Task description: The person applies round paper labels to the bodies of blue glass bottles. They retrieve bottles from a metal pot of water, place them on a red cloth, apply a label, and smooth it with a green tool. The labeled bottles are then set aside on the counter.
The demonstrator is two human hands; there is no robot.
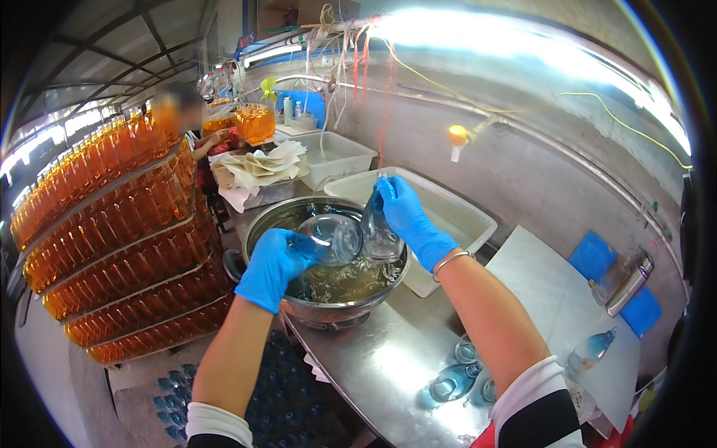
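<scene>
Both my hands wear blue gloves and are over a round steel basin (pixel 345 305) with liquid in it. My left hand (pixel 270 270) is closed on a clear glass bottle (pixel 333 237), tipped so that its round base shows. In my right hand (pixel 409 218) is a second clear glass bottle (pixel 384 246), gripped near the neck with its base down. The two bottles are side by side and seem to touch. My left fingers are partly hidden behind the first bottle.
Behind the basin stand white plastic tubs (pixel 478 224). Bluish glass bottles (pixel 454 382) lie on the steel table (pixel 358 373) at right. Stacked layers of amber-filled bottles (pixel 119 224) rise at left, near brown paper sheets (pixel 261 168) and another person (pixel 213 142). More bottles (pixel 284 396) stand below.
</scene>
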